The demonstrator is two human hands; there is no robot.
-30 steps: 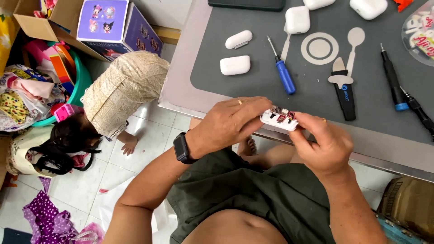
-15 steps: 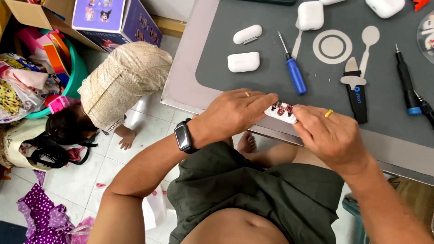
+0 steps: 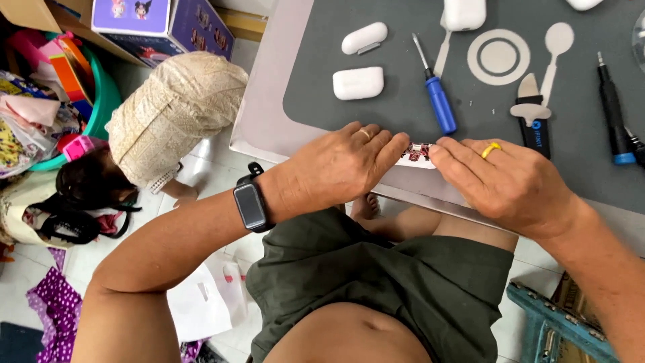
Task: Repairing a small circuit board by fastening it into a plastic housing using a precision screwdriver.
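Observation:
My left hand [image 3: 339, 165] and my right hand [image 3: 500, 181] meet at the front edge of the table, both gripping a small white part with a red circuit board [image 3: 418, 154] between the fingertips. The fingers cover most of it. A black watch sits on my left wrist and a yellow ring on my right hand. Just beyond the hands, on the grey mat [image 3: 484, 111], lies a blue-handled screwdriver [image 3: 435, 96].
On the mat are two white earbud-case shells [image 3: 359, 83], a white case [image 3: 465, 12], a white ring [image 3: 498, 56], a white spoon-shaped tool [image 3: 555, 47], a black pry tool [image 3: 533, 117] and a black driver [image 3: 610, 107]. A child [image 3: 144, 131] crouches on the floor at left by a green basket [image 3: 101, 107].
Both hands have brought the small part forward and lower, against the table's front edge. My view has shifted closer to the table.

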